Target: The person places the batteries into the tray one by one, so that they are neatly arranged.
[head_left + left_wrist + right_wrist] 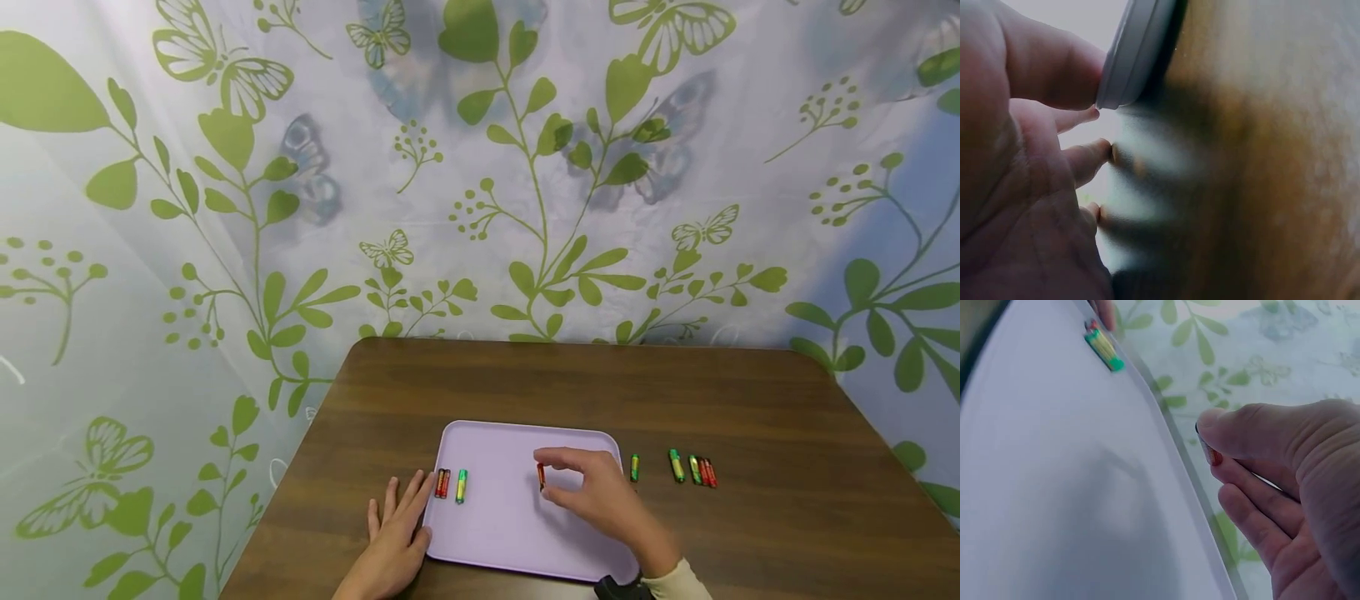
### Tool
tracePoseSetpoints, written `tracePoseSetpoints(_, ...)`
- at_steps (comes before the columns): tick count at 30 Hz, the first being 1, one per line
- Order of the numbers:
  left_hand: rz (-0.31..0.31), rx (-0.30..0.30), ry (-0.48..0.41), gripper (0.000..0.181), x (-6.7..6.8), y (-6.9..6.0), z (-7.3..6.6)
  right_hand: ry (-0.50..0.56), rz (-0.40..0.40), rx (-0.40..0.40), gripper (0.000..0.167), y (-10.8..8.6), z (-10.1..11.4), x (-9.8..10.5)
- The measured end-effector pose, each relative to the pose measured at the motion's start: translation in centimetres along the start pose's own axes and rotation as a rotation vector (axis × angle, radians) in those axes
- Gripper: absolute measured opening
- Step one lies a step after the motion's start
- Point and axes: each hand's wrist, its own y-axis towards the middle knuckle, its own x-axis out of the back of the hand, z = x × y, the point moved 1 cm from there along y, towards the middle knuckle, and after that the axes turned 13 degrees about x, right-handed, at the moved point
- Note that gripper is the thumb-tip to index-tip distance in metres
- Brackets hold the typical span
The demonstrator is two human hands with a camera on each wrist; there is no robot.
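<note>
My right hand (600,496) pinches a small red battery (541,477) between thumb and finger above the lilac tray (517,533). In the right wrist view that hand (1285,481) holds the battery (1212,453) by its ends. At the tray's left edge my left hand (390,542) lies with fingers spread, thumb against the rim; its thumb touches the tray rim (1129,56) in the left wrist view. Inside the tray at left are two red batteries (442,483) side by side, with a green and yellow battery (461,487) just right of them.
On the brown table (750,400), right of the tray, lie a short green battery (634,468) close to the rim, a larger green one (677,466), another green one (695,469) and red batteries (707,472) beside it. A leaf-patterned cloth (450,208) hangs behind.
</note>
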Motion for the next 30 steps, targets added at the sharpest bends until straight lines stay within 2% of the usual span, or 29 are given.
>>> tracePoseSetpoints(8,0.000,0.002,0.008,0.075,0.1,-0.1,-0.2,0.031,0.018,0.021,0.043,2.4,0.8,-3.9)
tracePoseSetpoints(16,-0.004,0.002,0.014,0.075,0.1,-0.2,-0.2,0.068,0.075,0.048,0.043,4.0,1.4,-7.7)
tracePoseSetpoints(21,-0.001,-0.001,0.011,0.075,0.0,-0.1,-0.2,0.028,0.080,0.090,0.045,4.8,1.4,-9.5)
tracePoseSetpoints(30,0.001,-0.012,0.001,0.075,0.1,-0.2,-0.1,-0.073,0.115,0.081,0.048,5.4,2.2,-11.2)
